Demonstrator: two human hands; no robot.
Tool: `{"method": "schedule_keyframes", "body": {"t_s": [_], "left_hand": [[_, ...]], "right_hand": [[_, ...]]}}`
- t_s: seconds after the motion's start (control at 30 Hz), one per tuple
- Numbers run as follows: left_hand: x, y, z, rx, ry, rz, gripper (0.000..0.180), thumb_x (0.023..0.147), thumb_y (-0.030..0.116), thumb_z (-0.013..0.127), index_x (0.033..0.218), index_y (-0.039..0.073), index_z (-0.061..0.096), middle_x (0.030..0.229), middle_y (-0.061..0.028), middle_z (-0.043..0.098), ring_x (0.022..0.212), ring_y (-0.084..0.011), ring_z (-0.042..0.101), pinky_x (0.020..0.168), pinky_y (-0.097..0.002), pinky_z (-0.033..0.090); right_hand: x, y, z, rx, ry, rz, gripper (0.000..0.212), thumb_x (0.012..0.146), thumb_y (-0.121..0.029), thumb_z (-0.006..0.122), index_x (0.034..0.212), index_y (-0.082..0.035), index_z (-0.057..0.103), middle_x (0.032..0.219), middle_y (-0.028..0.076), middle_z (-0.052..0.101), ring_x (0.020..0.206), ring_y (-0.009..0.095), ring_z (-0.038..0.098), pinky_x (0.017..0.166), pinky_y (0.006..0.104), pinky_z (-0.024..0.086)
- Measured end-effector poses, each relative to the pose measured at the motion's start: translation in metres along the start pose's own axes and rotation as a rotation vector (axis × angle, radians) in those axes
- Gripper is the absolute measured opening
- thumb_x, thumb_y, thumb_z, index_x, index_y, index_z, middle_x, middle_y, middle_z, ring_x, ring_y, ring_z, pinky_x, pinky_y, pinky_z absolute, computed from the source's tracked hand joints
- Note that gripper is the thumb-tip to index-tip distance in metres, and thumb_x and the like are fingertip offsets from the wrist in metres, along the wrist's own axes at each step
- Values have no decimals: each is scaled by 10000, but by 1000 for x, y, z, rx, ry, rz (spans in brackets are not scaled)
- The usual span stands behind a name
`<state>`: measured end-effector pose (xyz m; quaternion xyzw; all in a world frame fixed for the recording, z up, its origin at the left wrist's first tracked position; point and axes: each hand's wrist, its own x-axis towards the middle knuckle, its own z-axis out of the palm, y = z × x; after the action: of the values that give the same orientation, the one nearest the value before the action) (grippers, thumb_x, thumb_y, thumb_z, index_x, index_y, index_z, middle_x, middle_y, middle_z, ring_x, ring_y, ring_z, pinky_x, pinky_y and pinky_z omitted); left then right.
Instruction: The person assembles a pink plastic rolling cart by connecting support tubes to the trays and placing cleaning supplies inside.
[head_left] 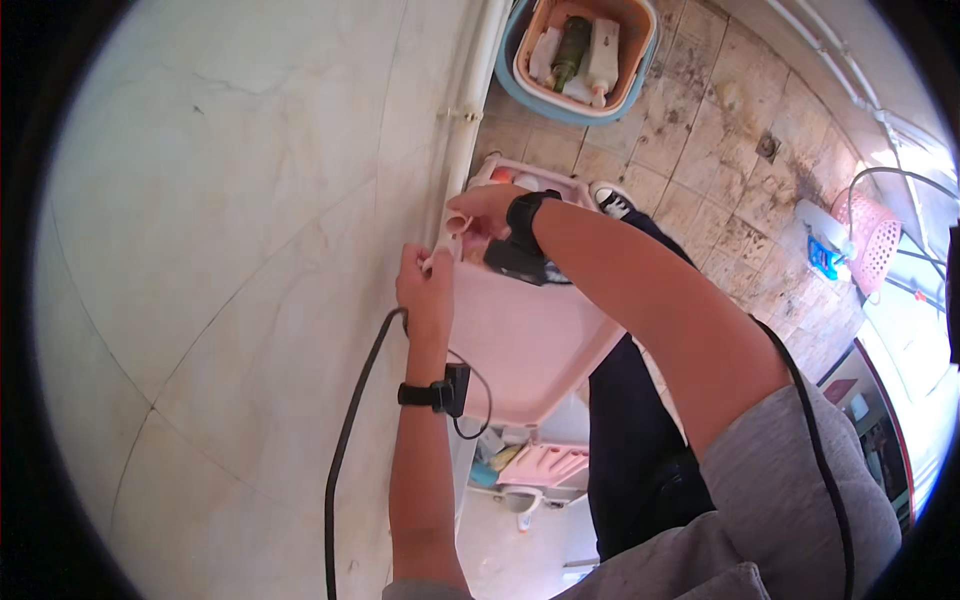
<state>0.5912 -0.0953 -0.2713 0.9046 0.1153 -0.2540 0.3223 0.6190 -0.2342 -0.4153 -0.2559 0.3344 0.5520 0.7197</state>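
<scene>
A pale pink plastic rack (pixel 530 345) stands against the marbled tile wall, its broad panel below my hands. My left hand (pixel 425 287) is closed at the rack's wall-side corner, its fingers bent around the edge there. Just beyond it, my right hand (pixel 487 207) curls round a short pink tube-like piece (pixel 458 223) at the same side. Part of that piece is hidden by the fingers. Behind the right wrist, the rack's far compartment holds a red item (pixel 502 175) and a white one, both partly covered. Each wrist wears a black strap with a small box.
A white pipe (pixel 462 140) runs along the wall. Beyond the rack sit nested basins (pixel 640 75) holding a green bottle (pixel 571 52) and a white bottle (pixel 604 55). At right are a pink perforated basket (pixel 872 245) and a blue packet (pixel 824 258). A black cable (pixel 345 450) hangs by my left arm.
</scene>
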Motion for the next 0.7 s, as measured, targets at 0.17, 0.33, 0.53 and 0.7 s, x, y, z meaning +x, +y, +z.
{"method": "schedule_keyframes", "body": {"t_s": [0.17, 0.33, 0.53, 0.7], "left_hand": [[-10, 5, -11, 46, 2, 10, 276, 897, 264, 628, 875, 32, 479, 606, -91, 452, 562, -166, 440, 523, -356, 380], [-23, -9, -24, -114, 25, 23, 299, 912, 299, 654, 862, 79, 458, 644, 10, 400, 580, -90, 362, 499, -281, 322], [-29, -13, -39, -157, -25, -67, 230, 966, 286, 607, 960, 70, 526, 756, -2, 490, 686, -84, 425, 605, -247, 377], [-109, -47, -18, -262, 318, 55, 247, 1022, 197, 498, 1159, -7, 527, 1084, -110, 556, 1045, -201, 515, 956, -351, 408]], "right_hand": [[-83, -20, -37, -371, -86, 105, 668, 930, -604, 447, 1292, -46, 507, 976, 124, 703, 786, 214, 683, 577, 321, 486], [-186, 23, -45, -879, -192, 73, 740, 930, -704, 375, 1222, -56, 578, 1097, 109, 661, 1008, 196, 635, 859, 366, 496], [-220, 159, -20, -1290, 170, -656, 453, 810, -251, 695, 1187, -50, 547, 981, 189, 664, 940, 384, 647, 841, 471, 504], [-212, 171, -24, -1185, 545, -699, 370, 782, -91, 618, 1147, -69, 558, 830, 210, 656, 811, 407, 652, 717, 483, 519]]}}
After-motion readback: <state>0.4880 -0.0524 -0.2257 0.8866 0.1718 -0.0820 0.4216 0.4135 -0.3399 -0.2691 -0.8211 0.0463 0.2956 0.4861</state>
